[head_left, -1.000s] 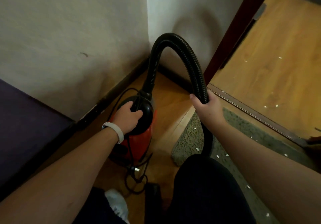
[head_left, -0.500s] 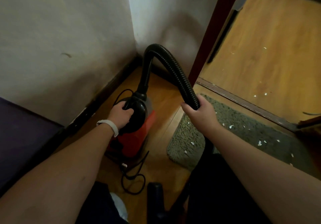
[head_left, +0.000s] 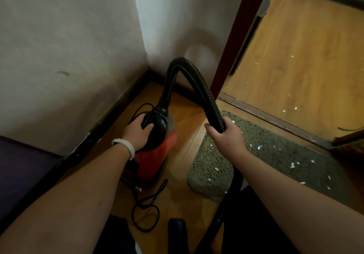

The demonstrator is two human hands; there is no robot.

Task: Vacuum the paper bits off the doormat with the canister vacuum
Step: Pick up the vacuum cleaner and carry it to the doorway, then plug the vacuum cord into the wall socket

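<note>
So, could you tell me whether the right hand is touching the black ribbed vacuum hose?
Touching. The head view shows the right hand curled round the black ribbed vacuum hose, gripping it above the grey-green doormat.

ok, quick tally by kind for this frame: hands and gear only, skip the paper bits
Hands: 2, left hand on the vacuum's top, right hand around the hose
Canister vacuum: 1
Hose: 1
Power cord: 1
Doormat: 1
Wristband: 1
Total: 7
</note>
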